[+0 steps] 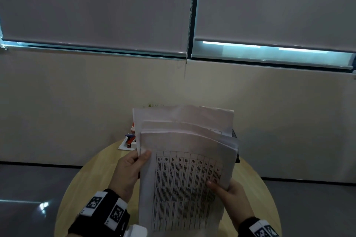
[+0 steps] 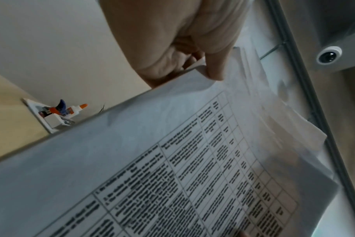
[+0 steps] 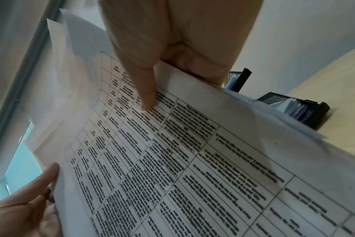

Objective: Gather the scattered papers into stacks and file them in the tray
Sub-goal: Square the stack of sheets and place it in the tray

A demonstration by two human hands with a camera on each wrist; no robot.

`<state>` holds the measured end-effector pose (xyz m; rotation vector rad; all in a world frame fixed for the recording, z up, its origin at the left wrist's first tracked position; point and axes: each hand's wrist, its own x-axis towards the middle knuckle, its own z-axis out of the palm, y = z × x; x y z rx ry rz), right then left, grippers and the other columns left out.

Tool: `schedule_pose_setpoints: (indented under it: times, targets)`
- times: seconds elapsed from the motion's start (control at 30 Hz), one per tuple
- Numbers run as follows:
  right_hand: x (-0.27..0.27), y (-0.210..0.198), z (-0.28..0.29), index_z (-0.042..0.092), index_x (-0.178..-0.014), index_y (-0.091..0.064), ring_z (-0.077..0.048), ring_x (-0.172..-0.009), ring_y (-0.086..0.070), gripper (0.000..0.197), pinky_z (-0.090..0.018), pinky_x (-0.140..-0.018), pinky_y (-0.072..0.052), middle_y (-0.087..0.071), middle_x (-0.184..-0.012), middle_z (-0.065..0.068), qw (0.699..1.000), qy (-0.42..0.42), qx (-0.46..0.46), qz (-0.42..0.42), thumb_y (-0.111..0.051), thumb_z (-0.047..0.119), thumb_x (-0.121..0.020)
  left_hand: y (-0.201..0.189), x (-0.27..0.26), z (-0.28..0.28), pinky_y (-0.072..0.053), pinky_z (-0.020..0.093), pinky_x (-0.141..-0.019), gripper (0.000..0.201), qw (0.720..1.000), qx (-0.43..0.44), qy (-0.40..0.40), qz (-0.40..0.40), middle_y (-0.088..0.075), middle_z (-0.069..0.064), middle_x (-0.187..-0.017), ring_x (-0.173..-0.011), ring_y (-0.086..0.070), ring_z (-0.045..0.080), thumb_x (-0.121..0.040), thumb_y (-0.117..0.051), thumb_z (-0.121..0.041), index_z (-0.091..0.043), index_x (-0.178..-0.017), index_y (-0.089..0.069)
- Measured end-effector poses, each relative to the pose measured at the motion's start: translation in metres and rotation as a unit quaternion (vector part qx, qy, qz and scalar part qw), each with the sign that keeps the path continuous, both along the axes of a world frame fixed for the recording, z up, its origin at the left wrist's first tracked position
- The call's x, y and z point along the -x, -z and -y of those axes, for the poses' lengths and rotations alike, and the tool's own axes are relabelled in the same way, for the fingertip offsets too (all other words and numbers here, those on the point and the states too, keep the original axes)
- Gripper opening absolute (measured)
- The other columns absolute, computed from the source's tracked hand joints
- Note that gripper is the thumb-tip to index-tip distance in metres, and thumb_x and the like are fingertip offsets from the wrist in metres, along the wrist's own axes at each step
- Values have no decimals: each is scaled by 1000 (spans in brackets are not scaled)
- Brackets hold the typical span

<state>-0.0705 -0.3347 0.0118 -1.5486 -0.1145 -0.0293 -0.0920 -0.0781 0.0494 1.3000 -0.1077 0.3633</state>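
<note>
Papers (image 1: 185, 169) held upright above table (image 1: 86, 188). Left hand (image 1: 129, 171) and right hand (image 1: 229, 196) pinch opposite edges, likely squaring uneven sheets. Tray (image 3: 294, 105) behind, near.

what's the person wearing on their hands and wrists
Both hands are bare, no gloves. The left wrist carries a black band with white blocks bearing black square-pattern markers, and a white piece of the mount shows below it. The right wrist has a matching black band with the same kind of markers, partly cut off by the frame edge.
</note>
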Motion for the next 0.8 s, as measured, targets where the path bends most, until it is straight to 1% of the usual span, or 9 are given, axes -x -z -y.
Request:
schedule_pose_setpoints:
  times: [0.07,0.17,0.23,0.3,0.47,0.5,0.6,0.7,0.8]
  targets:
    - [0,0,-1,12,-91,-74,-9,-82,-70,16,-17,-67,-51,-76,-86,4,1000,-1,2,2,-67,0,-83,4,-1,-2,-59,31,-66,82,1000,4,7,-14,-73,15,-95,-86,-70,31,-45,-81,-65,-4,-99,-70]
    - [-2,0,-1,9,-92,-73,-6,-78,-70,16,-15,-64,-52,-76,-85,3,1000,4,1,3,-66,-2,-83,16,1,-3,-58,32,-75,42,997,19,41,-54,-72,11,-105,-100,-67,30,-85,-56,-37,-6,-113,-64]
    - [-3,0,-2,10,-92,-72,-6,-77,-70,16,-17,-66,-52,-76,-85,3,1000,7,-1,1,-65,-1,-84,27,3,-6,-54,35,-84,33,994,7,56,-93,-71,7,-110,-104,-66,25,-96,-43,-25,-10,-119,-61]
    - [-3,0,-3,11,-92,-72,-7,-77,-70,15,-18,-67,-52,-76,-84,4,1000,7,-1,0,-65,0,-85,37,6,-9,-52,36,-88,32,992,-29,59,-110,-71,6,-109,-103,-67,24,-98,-41,-23,-12,-120,-61]
    - [-3,1,-4,11,-92,-72,-12,-81,-71,14,-25,-72,-52,-76,-85,2,1000,19,-19,-4,-63,1,-86,39,7,-9,-57,25,-68,24,992,-54,2,-117,-74,10,-91,-96,-66,36,-94,-51,-14,-2,-104,-69]
    - [-2,1,-4,11,-92,-72,-12,-81,-71,14,-26,-72,-52,-76,-86,1,999,24,-27,-7,-63,2,-86,36,8,-8,-58,25,-66,25,993,-50,0,-110,-74,12,-87,-93,-66,38,-89,-60,-20,0,-99,-70]
    - [-3,3,1,10,-92,-72,-14,-81,-71,12,-26,-71,-51,-76,-87,0,998,43,-47,-9,-64,3,-86,29,6,-9,-57,25,-59,61,994,-61,-7,-92,-74,13,-80,-75,-70,28,-52,-84,-52,-2,-85,-74]
    - [-3,4,6,9,-92,-71,-13,-81,-71,12,-24,-69,-51,-76,-85,0,998,46,-42,-4,-65,2,-85,18,5,-4,-58,25,-60,16,994,-81,-28,-66,-74,12,-81,-75,-68,28,-84,-67,-17,-4,-82,-74]
    - [-2,6,9,8,-90,-71,-19,-83,-70,11,-28,-71,-52,-76,-85,-2,998,48,-32,-7,-64,1,-86,15,-1,-3,-55,29,-68,18,985,-140,-83,-53,-74,9,-82,-78,-67,24,-92,-57,-12,-6,-85,-72]
